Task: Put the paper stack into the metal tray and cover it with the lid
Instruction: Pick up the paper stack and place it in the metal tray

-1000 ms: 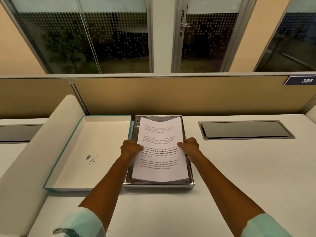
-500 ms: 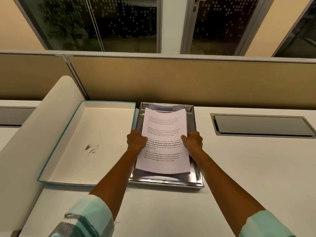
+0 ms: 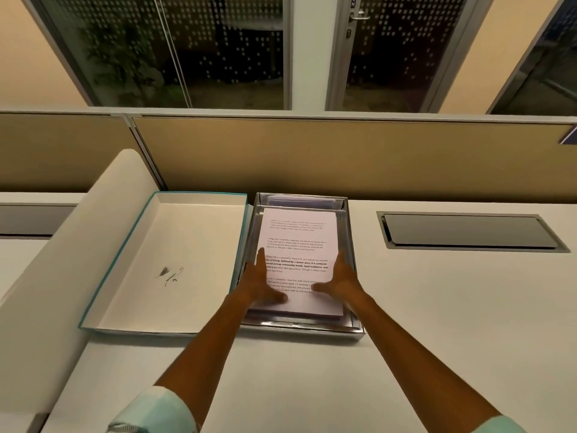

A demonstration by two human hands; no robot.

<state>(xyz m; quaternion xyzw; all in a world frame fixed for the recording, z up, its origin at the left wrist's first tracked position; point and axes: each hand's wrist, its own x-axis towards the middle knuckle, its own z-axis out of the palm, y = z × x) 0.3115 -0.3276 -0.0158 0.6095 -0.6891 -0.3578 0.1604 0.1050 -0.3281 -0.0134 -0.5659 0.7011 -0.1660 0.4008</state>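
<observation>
A white paper stack (image 3: 299,242) with printed text lies flat inside the shiny metal tray (image 3: 351,245) on the desk. My left hand (image 3: 260,282) rests along the stack's left edge with its fingers spread and the thumb on the sheet. My right hand (image 3: 342,281) is at the right edge, fingers apart, thumb across the lower text. Neither hand grips the paper. The teal-edged lid (image 3: 162,264) lies upside down just left of the tray, its white inside facing up.
A beige partition (image 3: 343,157) rises right behind the tray. A dark recessed cable hatch (image 3: 468,231) sits in the desk to the right. A curved white divider (image 3: 56,276) borders the lid on the left. Glass walls and a door stand beyond.
The stack has dropped from my pinching fingers to lie flat in the tray. Both hands have let go and opened, sliding toward the near end of the sheets.
</observation>
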